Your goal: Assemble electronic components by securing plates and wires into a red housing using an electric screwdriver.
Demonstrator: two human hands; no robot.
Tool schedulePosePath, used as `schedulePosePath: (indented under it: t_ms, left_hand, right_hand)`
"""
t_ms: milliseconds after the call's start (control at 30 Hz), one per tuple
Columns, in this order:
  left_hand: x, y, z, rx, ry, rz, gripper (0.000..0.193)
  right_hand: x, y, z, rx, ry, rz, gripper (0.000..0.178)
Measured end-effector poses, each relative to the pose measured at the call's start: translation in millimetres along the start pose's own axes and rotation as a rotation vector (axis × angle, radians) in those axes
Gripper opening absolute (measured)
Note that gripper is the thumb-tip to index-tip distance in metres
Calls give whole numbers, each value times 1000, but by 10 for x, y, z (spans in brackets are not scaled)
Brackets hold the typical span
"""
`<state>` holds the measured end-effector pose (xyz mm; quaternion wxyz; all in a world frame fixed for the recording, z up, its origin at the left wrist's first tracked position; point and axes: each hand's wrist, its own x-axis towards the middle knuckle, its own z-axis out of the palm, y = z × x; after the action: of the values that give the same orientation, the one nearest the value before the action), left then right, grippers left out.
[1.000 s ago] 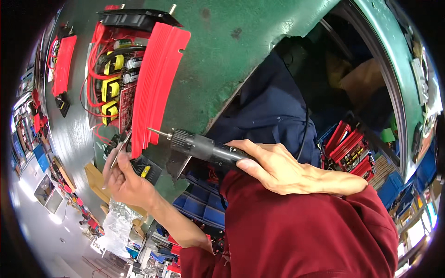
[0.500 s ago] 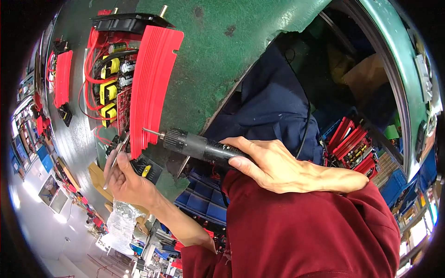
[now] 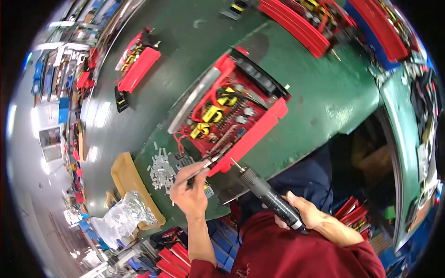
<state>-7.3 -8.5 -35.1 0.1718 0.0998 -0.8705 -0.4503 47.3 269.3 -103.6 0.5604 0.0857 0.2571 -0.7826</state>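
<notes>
In the middle of the green bench lies a red metal housing (image 3: 259, 134) with a circuit board, yellow-wrapped transformers (image 3: 212, 114) and thick red wires inside. My left hand (image 3: 191, 192) is closed on slim metal tweezers (image 3: 214, 160), whose tips reach the housing's near corner. My right hand (image 3: 303, 213) wraps round a black electric screwdriver (image 3: 269, 197). Its thin bit points at the red side wall, a little apart from it. A dark end panel (image 3: 181, 161) lies by the housing's near end, partly hidden by my left hand.
Small silvery metal pieces (image 3: 161, 171) are heaped left of my left hand. Beside them are a cardboard tray (image 3: 123, 169) and a clear plastic bag (image 3: 123, 217). More red housings (image 3: 141, 67) stand farther off and at the upper right (image 3: 296, 28). The bench edge runs close to my body.
My view has swung, so the housing now appears nearer the middle and turned. The screwdriver has drawn back from the red side wall. The tweezers stay at the housing's corner.
</notes>
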Motion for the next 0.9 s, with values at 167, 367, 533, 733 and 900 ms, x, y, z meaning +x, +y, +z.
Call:
schedulePosePath:
  t_ms: [167, 367, 533, 733, 900]
  left_hand:
    - [-25, -6, -26, -84, 38, 15, 18]
    - [84, -56, -143, -26, -45, 118, 20]
    - [135, -72, -158, -48, -71, 155, 18]
    - [166, 96, -172, -2, -155, 199, 12]
    - [164, 457, -180, 409, -227, 329, 30]
  right_hand:
    - [-25, -14, 134, -106, 93, -12, 76]
    - [-5, -114, 253, -303, 193, -88, 66]
    - [-26, -77, 136, -86, 82, 34, 86]
    - [-51, -113, 248, -117, 134, 12, 88]
    - [-137, -113, 325, -316, 288, -26, 74]
